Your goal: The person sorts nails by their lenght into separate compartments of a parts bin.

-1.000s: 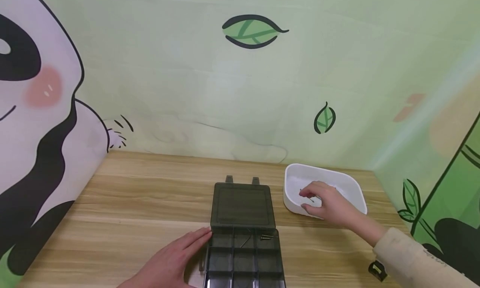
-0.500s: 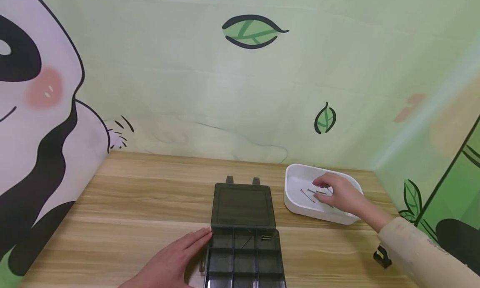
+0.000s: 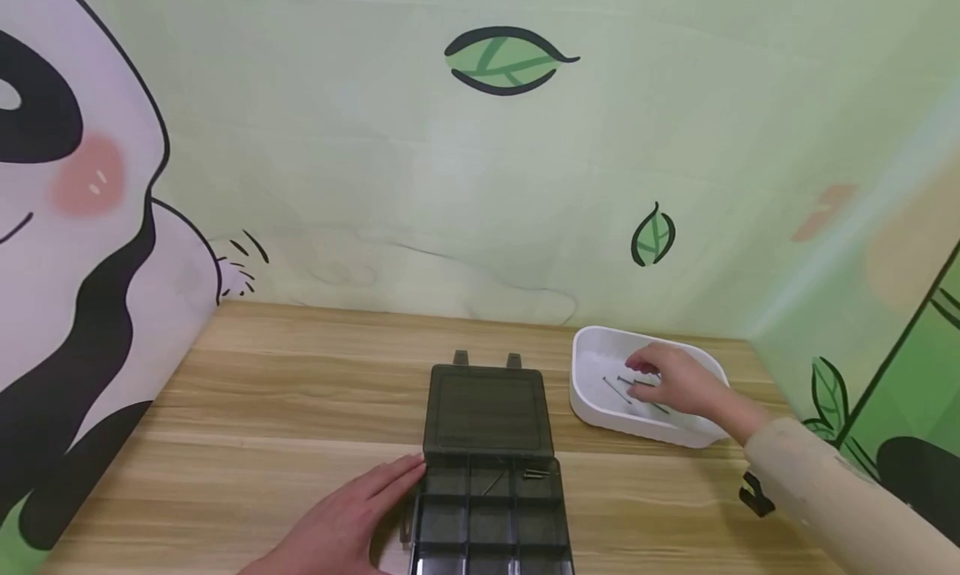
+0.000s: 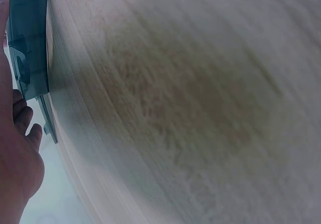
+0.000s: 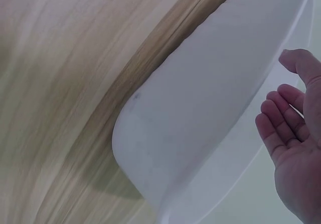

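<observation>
A dark, see-through compartment box (image 3: 491, 501) lies with its lid (image 3: 487, 412) folded back. One long thin screw or nail (image 3: 492, 482) rests in its back middle compartment, and a few screws (image 3: 534, 476) lie in the back right one. My left hand (image 3: 337, 517) rests along the box's left side, fingers extended to its back corner. My right hand (image 3: 678, 382) reaches over the white tray (image 3: 637, 430), thumb and loosely bent fingers apart, above several long thin screws (image 3: 617, 389). The right wrist view shows nothing between those fingers.
Both containers stand on a wood-grain table (image 3: 300, 375), the tray at the back right. A green cartoon-print wall covering (image 3: 375, 183) rises behind the table. A small black piece (image 3: 756, 495) shows beneath the right sleeve (image 3: 817, 475).
My right hand has shifted right within the tray, uncovering screws on the tray's left side; over the last half second it barely moves. My left hand and the box hold still.
</observation>
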{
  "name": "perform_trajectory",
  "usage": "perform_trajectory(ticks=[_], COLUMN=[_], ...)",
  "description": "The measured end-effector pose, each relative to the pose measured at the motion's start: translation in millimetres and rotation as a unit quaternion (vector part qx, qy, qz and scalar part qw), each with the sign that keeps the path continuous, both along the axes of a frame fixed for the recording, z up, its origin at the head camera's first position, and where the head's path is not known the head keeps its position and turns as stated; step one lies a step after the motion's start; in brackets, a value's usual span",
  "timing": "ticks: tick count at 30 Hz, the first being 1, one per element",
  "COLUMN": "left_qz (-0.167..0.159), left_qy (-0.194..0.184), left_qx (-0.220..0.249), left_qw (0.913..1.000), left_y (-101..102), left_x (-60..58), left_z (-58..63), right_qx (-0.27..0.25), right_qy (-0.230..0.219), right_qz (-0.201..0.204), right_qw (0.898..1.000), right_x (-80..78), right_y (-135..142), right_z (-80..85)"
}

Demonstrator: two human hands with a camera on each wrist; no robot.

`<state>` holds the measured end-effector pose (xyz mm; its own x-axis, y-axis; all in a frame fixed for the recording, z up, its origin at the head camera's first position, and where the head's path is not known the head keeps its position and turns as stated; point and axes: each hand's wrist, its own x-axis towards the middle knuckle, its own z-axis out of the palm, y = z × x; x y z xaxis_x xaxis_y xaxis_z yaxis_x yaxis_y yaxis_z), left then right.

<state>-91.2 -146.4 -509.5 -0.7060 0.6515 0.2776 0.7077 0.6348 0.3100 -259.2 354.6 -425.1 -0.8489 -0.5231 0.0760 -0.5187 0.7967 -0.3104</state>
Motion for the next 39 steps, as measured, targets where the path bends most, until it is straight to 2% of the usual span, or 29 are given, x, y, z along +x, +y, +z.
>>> perform_trajectory(ticks=[9, 23, 28, 35, 39], left_qz=[0.0, 0.005, 0.006, 0.007, 0.003], left_qy=[-0.005, -0.004, -0.002, -0.012, -0.004], left_qx=[-0.004, -0.011, -0.01, -0.01, -0.006], left_qw=[1.0, 0.9999, 0.9999, 0.9999, 1.0], left_y=[0, 0, 0, 0, 0], left_x=[0.0, 1.9, 2.5, 2.4, 1.4], left_z=[-0.2, 1.6, 1.6, 3.0, 2.8], right_qx=[0.003, 0.024, 0.028, 0.036, 0.044], right_qy=[-0.039, -0.043, -0.035, -0.054, -0.057], right_qz=[0.007, 0.012, 0.022, 0.021, 0.032], right_qw=[0.999, 0.999, 0.999, 0.998, 0.997], right_x=[-12.1, -20.1, -20.9, -23.6, -26.5], right_y=[-3, -5, -8, -17, -20], right_z=[-14.1, -31.1, -32.4, -31.6, -34.2])
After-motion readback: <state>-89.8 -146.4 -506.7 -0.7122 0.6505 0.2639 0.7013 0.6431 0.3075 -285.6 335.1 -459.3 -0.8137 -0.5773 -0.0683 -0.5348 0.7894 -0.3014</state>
